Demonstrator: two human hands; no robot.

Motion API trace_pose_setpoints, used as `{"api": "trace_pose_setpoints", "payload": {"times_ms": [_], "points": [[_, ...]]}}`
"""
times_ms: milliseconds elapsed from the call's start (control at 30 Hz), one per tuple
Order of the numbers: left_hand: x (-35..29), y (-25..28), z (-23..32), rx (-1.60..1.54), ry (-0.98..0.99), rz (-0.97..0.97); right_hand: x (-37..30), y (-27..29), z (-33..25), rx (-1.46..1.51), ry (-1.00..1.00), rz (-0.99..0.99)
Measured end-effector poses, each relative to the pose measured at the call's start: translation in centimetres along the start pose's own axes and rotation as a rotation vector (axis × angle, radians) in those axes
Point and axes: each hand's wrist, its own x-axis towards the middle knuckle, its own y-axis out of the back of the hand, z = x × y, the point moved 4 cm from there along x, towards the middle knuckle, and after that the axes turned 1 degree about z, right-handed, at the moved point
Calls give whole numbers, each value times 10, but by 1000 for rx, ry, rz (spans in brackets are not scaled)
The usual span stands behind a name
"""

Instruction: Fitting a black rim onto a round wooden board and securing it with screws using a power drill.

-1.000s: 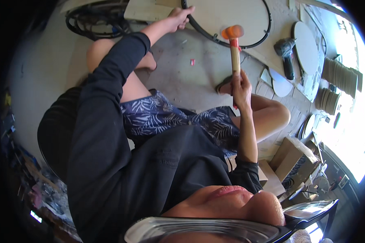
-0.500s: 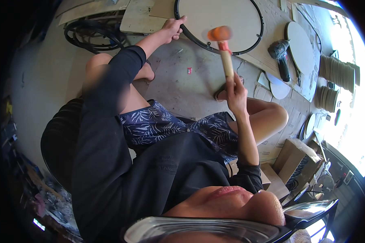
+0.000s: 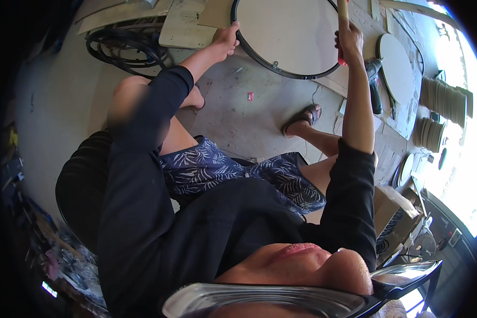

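Observation:
A large round pale board (image 3: 286, 34) with a black rim (image 3: 245, 47) around it lies on the workbench at the top of the view. My left hand (image 3: 226, 41) is closed on the rim's left side, thumb uppermost. At the rim's right side, my right hand (image 3: 350, 41) is wrapped round the pale wooden handle of a mallet (image 3: 343, 11). The handle points up past the picture's upper edge, and the mallet's head is not visible. Something red shows just below the right hand's fingers.
A cordless drill (image 3: 375, 87) lies right of my right forearm, beside another round board (image 3: 397, 69). Stacks of round pale pieces (image 3: 444, 98) stand farther right. Black hoops (image 3: 124, 50) are piled at the left. An open cardboard box (image 3: 389, 209) sits at the lower right.
My right hand has moved up and to the right with the mallet, from over the floor to the rim's right side. The left hand keeps its hold; the board appears slightly lower.

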Motion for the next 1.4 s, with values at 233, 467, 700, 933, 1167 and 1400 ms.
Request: {"api": "trace_pose_setpoints", "payload": {"times_ms": [233,467,700,933,1167,1400], "points": [[0,7,-3,39,7,-23,31,-24,11,-17,-126,-118],[2,4,-1,58,-18,6,24,-21,8,-177,-89,-78],[2,4,0,33,9,36,41,-3,1,86,-113,-75],[7,25,0,52,-3,16,57,43,62,-288,-26,109],[15,-5,12,30,-47,23,108,74,166,-691,117,194],[40,35,44,-394,-210,14,101,100,133,-695,301,89]]}}
